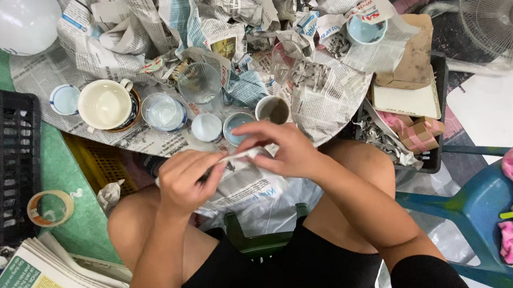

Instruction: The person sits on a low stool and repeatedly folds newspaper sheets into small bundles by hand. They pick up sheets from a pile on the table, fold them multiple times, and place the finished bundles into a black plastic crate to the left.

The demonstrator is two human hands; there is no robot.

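While both hands meet over the lap, the left hand (186, 179) is curled shut on one end of a newspaper-wrapped bundle (248, 183), its fingers pinching the paper near the middle, and the right hand (284, 148) is closed over the bundle's upper edge, fingertips pressing a twisted strip of the paper. The bundle rests on the person's thighs, just below the near edge of the tabletop (331, 107), which is covered in sheets of newspaper. Along that edge, just beyond the hands, stand several small cups: a pale blue cup (236, 125), a white cup (206, 127) beside it, and a dark-lined cup (272, 109) to the right. Farther left are a clear glass bowl (163, 112), a large cream mug (105, 104) and a small blue-rimmed dish (64, 99). A tall clear glass (199, 82) stands behind them among crumpled newspaper (225, 15). A roll of tape (50, 208) lies on the green floor at the left, near a black crate (2, 159) and a stack of newspapers (45, 281).
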